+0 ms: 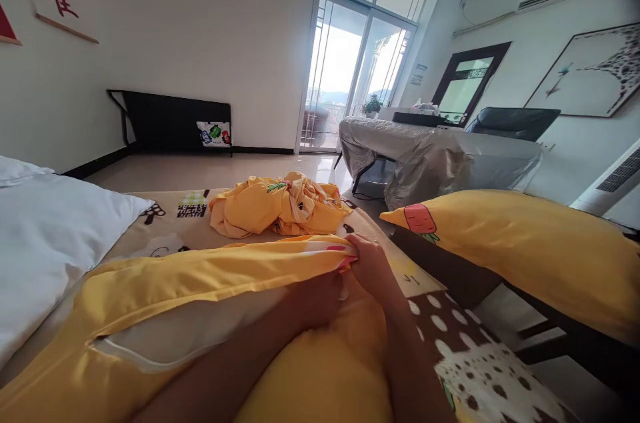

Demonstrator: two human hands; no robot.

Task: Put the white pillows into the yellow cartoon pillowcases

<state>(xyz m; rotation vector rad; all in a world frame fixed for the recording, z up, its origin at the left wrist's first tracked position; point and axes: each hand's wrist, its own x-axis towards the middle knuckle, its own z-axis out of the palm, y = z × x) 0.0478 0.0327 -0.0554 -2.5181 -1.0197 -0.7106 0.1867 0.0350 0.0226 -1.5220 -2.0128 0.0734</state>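
A yellow pillowcase (195,273) stretches across the bed in front of me, its long opening facing me and edged with a pale strip. My right hand (373,263) is closed around the gathered far corner of the pillowcase, where a bit of pink and white print shows. Just below and left of it, my left hand (323,299) is curled in the shadow of the cloth, with the forearm lying across the opening. What its fingers hold is hidden. More yellow cloth (315,376) bulges between my forearms.
A crumpled yellow cloth (280,206) lies beyond my hands on the patterned bedsheet (165,226). A white pillow (55,243) is at the left, a yellow pillow (520,253) at the right. Farther back stand a plastic-covered table (425,156) and a black folded frame (170,123).
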